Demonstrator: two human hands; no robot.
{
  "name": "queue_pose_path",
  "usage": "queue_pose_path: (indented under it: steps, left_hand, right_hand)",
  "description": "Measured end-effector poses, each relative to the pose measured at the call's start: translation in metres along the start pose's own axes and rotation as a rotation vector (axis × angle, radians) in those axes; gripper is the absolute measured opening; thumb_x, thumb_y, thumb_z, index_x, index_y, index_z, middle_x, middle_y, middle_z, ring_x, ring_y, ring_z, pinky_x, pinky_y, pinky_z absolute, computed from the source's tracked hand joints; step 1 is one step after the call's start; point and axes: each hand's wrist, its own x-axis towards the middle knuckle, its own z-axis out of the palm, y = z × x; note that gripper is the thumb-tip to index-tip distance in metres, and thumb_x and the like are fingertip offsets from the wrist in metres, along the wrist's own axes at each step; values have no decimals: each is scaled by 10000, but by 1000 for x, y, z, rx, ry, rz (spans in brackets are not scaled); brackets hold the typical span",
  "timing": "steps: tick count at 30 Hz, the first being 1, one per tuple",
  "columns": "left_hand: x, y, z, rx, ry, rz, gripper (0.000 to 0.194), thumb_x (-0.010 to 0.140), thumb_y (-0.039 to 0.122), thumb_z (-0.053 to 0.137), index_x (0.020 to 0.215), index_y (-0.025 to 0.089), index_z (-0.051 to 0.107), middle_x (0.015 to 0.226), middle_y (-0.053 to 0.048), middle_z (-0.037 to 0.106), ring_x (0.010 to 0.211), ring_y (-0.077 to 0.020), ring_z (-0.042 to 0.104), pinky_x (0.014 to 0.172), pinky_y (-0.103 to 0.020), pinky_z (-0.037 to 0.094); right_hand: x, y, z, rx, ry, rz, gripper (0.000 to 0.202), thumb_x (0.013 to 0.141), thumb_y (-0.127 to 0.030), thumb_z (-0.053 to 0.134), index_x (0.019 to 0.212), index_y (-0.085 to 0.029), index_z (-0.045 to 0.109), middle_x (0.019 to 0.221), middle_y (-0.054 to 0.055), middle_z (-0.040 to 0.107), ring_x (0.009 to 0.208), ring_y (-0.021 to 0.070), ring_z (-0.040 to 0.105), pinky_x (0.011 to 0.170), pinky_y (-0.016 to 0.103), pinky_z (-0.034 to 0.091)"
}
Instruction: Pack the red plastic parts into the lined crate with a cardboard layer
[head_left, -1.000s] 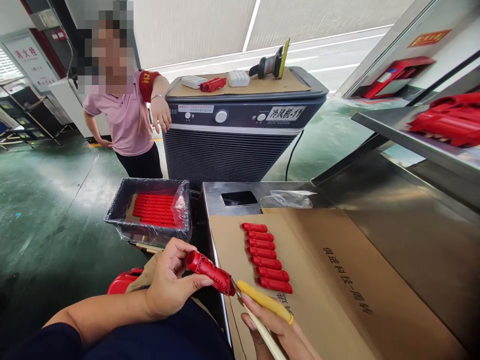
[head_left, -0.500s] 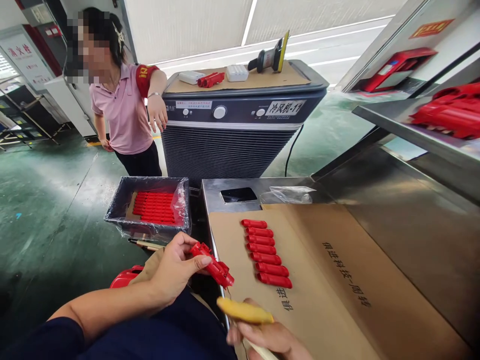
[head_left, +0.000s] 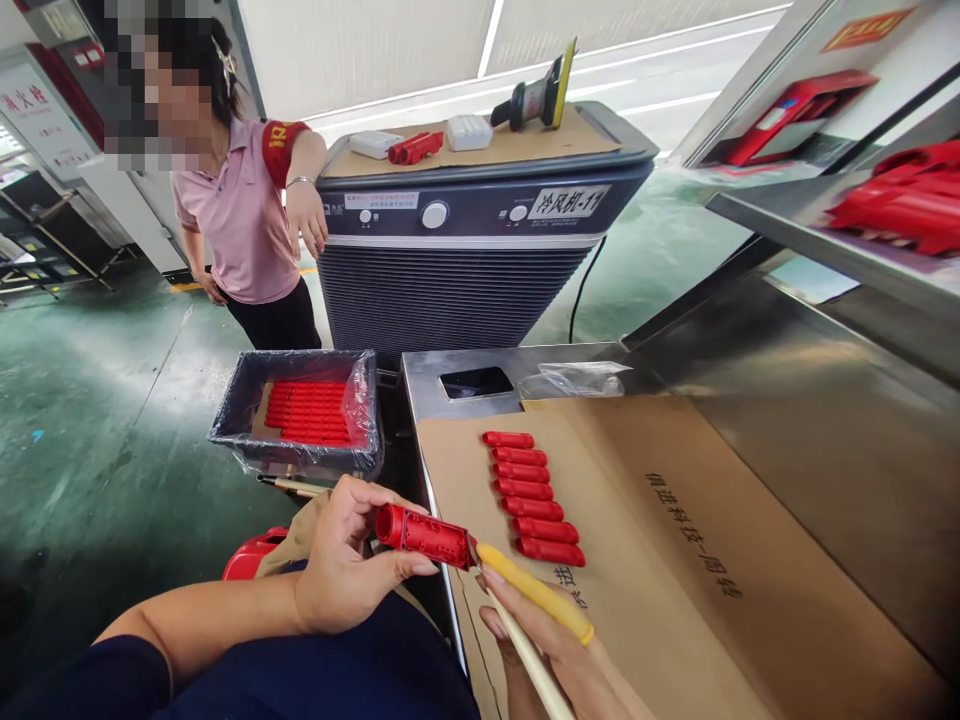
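My left hand (head_left: 341, 565) grips a red plastic tube-shaped part (head_left: 425, 535), held level over my lap. My right hand (head_left: 559, 665) holds a yellow-handled knife (head_left: 534, 592) whose tip touches the part's right end. A column of several finished red parts (head_left: 529, 495) lies on the brown cardboard sheet (head_left: 637, 560) just right of my hands.
A plastic-lined grey bin (head_left: 300, 412) of red parts stands on the floor at left. A person in a pink shirt (head_left: 244, 225) leans on a dark air cooler (head_left: 469, 250) behind it. Steel bench (head_left: 787, 420) and shelves with red parts (head_left: 900, 205) are at right.
My right hand brought the knife back up to the end of the red part. My left hand turned the part back to level. The view tilted down slightly.
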Motion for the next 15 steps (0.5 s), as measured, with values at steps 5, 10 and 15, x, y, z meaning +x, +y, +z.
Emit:
queue_pose_path:
  steps: [5,10,15]
  left_hand:
    - [-1,-1,0,1,21,-25,478,735,156,890,1023,221,513,1021,-51,762,919,-176,744,811,-299,616]
    - [-2,-5,-1,23,52,-43,478,720,231,908,995,219,517,975,-50,750,874,-180,726,792,-307,601]
    - [2,-3,0,83,127,-182,500,681,293,937,971,201,540,851,-8,714,771,-136,676,726,-247,543]
  right_hand:
    - [-18,29,10,-84,70,-157,348,941,-225,659,1278,-301,697,1014,-30,801,786,145,764,804,228,618]
    - [-14,26,8,-61,-34,-45,225,967,-286,622,1172,-257,709,1048,14,795,812,146,771,771,209,620]
    - [-3,13,5,68,-137,-58,226,983,-235,561,1161,-247,699,1013,42,781,828,147,766,728,193,620]
